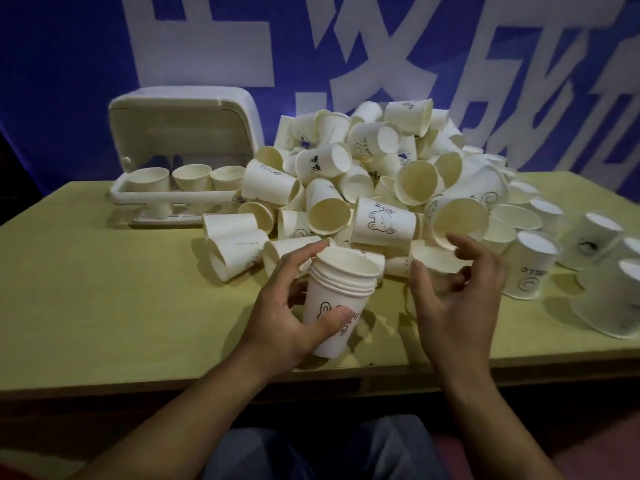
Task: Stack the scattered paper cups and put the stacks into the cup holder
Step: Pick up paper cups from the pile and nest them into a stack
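At far left rear the cup holder point(180, 133) sits on the table point(104, 306) with its lid flipped up; three cup stacks point(188, 178) stand in its tray, so a first portion is already stowed. Just right of it, the big pile of loose cups point(363, 174) fills the table's middle, most lying on their sides, clearly the bulk of the job left. Near the front edge the left hand point(294, 306) grips a short stack point(337, 292) of several nested cups, mouth up, tilted slightly, thumb across the printed side and fingers curled round the far side. The right hand point(457, 292) hovers just beside it, fingers spread and loosely bent, holding nothing, palm toward the pile as if going for the next cup. Far right, more cups point(530, 265) stand upside down, unstacked, a few blurred at the frame edge. Judgement: early stage, stack in hand still short, most cups untouched.
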Available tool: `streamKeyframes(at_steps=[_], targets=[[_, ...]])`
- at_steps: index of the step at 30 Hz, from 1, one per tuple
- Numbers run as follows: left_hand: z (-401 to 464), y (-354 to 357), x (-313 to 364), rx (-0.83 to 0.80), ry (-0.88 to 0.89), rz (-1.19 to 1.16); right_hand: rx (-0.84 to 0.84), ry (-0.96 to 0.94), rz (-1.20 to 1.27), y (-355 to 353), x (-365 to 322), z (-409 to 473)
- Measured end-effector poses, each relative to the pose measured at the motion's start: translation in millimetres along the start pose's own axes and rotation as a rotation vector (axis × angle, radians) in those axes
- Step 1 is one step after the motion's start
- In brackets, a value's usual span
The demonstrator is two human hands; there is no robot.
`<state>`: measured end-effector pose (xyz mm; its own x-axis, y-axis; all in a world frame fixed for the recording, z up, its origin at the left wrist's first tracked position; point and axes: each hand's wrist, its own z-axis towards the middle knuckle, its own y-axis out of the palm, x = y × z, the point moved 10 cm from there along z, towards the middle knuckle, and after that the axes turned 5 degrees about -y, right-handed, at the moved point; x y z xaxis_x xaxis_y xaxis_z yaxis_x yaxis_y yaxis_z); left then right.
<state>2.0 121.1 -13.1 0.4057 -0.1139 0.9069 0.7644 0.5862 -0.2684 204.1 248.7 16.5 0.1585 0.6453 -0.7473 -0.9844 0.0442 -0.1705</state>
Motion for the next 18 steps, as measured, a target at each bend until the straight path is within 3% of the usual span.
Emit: streamKeyframes(at_steps=[8,12,18], targets=[[18.3,43.7,-2.9,-0.087,0.014,0.039,0.048,0.172,-0.110,-15.0,51.4,-10.1],[22.8,53.0,-1.3,-0.108,0.041,0.048,0.001,0.153,-0.049,-13.6,55.2,-6.7],[25.6,62.9,5.0,-0.156,0.084,0.047,0.139,0.101,0.222,-44.2,29.2,6.6]])
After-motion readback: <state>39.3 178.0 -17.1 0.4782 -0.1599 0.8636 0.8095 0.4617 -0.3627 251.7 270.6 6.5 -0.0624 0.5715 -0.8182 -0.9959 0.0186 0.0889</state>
